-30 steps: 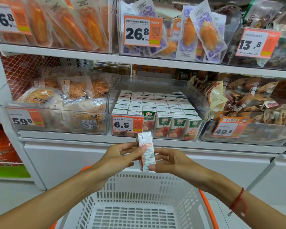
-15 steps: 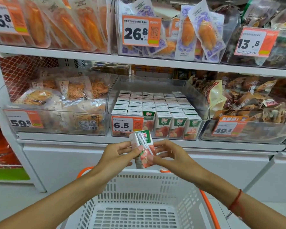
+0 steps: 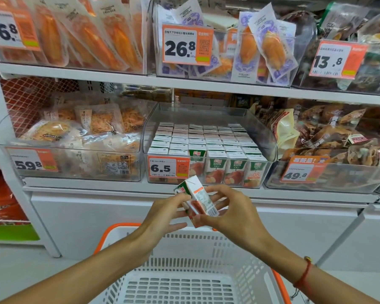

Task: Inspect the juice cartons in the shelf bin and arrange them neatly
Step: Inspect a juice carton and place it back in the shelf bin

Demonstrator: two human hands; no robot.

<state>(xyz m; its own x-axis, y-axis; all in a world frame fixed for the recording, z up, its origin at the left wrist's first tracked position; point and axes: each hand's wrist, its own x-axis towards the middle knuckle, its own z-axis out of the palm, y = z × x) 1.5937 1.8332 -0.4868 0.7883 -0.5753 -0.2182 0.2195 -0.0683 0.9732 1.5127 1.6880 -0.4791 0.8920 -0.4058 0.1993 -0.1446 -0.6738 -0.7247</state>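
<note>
Head view. Both hands raised in front of the shelf, below the clear shelf bin, above a white shopping basket with an orange rim.

One juice carton out of the bin, held between the two hands. Carton tilted, top leaning up-left, white side panel with small print facing the camera, green and red front panel turned left.

Left hand: thumb and forefinger pinch the carton's upper left edge; the lower fingers lie stretched out beneath it, loose.

Right hand: fingers curled round the carton's right side and bottom end, thumb at the lower corner. Grasping the carton. Red cord bracelet on that wrist.

Bin sits on the middle shelf, between a bin of pale bagged snacks on the left and a bin of brown packets on the right. Inside, the remaining cartons stand upright in tight rows, tops white, the front row showing green labels and fruit pictures. One carton in the front row stands slightly higher than its neighbours. Orange price tag reading 6.5 clipped to the bin's front left.

Upper shelf: orange vacuum packs, tags reading 26.8 and 13.8.
</note>
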